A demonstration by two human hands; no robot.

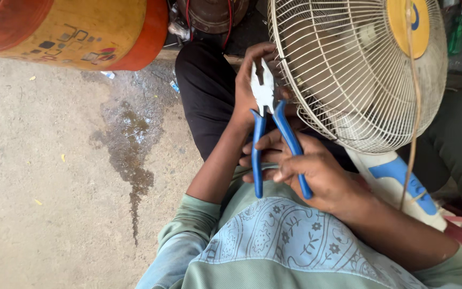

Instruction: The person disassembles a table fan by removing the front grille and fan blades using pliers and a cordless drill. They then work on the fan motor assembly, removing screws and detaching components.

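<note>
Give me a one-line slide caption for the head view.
Right hand squeezes blue-handled pliers at the fan guard's rim while left hand steadies it.

Both your hands meet in front of your chest, forearms angled inward.

Your right hand (pixel 316 174) sits nearer you, fingers curled tight in a closed grip, knuckles up, its forearm running back to the lower right. Your left hand (pixel 252 85) reaches farther out, wrist bent, fingers wrapped and pinching. The left forearm rises from a pushed-up sleeve at the elbow.
</note>
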